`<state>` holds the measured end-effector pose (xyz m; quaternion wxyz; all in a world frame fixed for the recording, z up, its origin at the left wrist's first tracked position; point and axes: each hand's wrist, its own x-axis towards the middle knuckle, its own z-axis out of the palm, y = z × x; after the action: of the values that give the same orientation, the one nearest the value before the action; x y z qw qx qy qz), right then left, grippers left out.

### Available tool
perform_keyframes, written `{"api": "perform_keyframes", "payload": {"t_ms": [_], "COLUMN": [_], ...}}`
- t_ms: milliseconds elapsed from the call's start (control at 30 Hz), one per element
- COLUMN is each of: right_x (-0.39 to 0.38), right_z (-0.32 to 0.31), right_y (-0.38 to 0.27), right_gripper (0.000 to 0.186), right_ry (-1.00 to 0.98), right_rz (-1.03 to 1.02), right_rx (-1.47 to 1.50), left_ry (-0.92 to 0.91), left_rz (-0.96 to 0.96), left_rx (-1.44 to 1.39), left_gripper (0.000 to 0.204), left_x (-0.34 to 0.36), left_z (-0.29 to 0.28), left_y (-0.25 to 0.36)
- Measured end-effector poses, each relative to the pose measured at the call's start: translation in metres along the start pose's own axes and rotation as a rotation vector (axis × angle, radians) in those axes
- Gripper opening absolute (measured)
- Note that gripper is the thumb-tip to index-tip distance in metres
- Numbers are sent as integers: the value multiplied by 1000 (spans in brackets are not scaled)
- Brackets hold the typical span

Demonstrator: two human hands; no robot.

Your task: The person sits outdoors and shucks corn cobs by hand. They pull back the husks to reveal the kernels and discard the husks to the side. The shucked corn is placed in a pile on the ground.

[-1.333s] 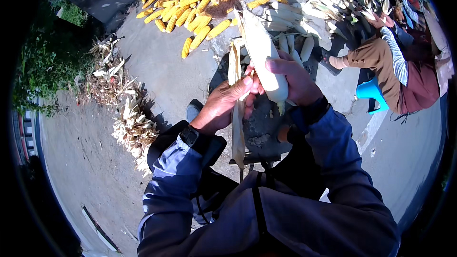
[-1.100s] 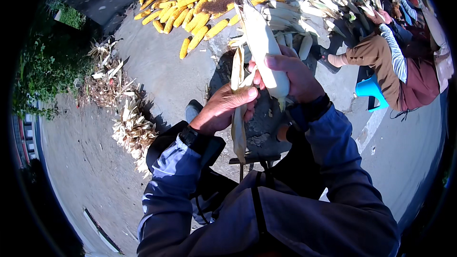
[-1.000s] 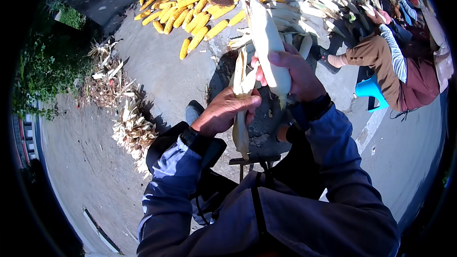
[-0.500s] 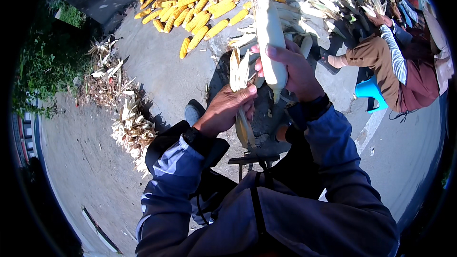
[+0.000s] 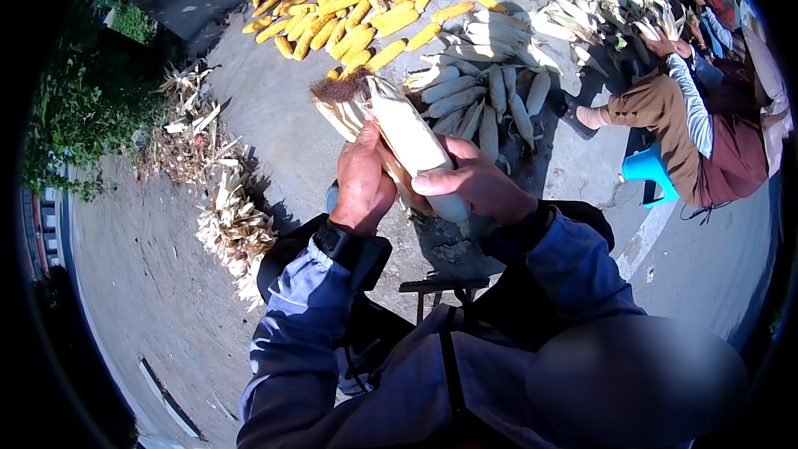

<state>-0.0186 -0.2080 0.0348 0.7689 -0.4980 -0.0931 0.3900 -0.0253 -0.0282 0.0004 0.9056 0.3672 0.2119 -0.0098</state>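
Observation:
An ear of corn (image 5: pixel 413 140) in pale inner husk lies tilted across the middle, its upper end leaning left. My right hand (image 5: pixel 480 185) is closed around its lower part, the thumb lying on top. Alongside, my left hand (image 5: pixel 363 185) is closed on the loosened husk (image 5: pixel 339 119), thumb pressed near the ear. Brown corn silk (image 5: pixel 339 88) sticks out above this husk. No yellow kernels show on the held ear. My left fingers are partly hidden behind the husk and ear.
Yellow bare corn cobs (image 5: pixel 357 12) lie heaped ahead. Husked ears (image 5: pixel 465 91) are piled beyond my right hand. Dry husk scraps (image 5: pixel 231 229) form a strip at left. A person in brown trousers (image 5: pixel 652 108) sits at right by a blue stool (image 5: pixel 648 173).
The ear has tipped leftward and come lower in my right hand. My left hand has moved up and left, bringing husk and silk beside the ear's top.

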Motion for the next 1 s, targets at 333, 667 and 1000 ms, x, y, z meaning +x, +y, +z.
{"api": "perform_keyframes", "payload": {"t_ms": [333, 667, 1000], "right_x": [8, 6, 10], "right_z": [6, 5, -6], "right_y": [4, 2, 11], "right_gripper": [46, 54, 47], "right_ry": [30, 70, 53], "right_rz": [28, 54, 36], "right_rx": [-48, 73, 121], "left_ry": [59, -33, -130], "left_rz": [71, 64, 67], "left_rx": [85, 127, 276], "left_gripper": [29, 28, 11], "left_x": [3, 12, 4], "left_z": [-5, -9, 0], "left_y": [4, 18, 19]}}
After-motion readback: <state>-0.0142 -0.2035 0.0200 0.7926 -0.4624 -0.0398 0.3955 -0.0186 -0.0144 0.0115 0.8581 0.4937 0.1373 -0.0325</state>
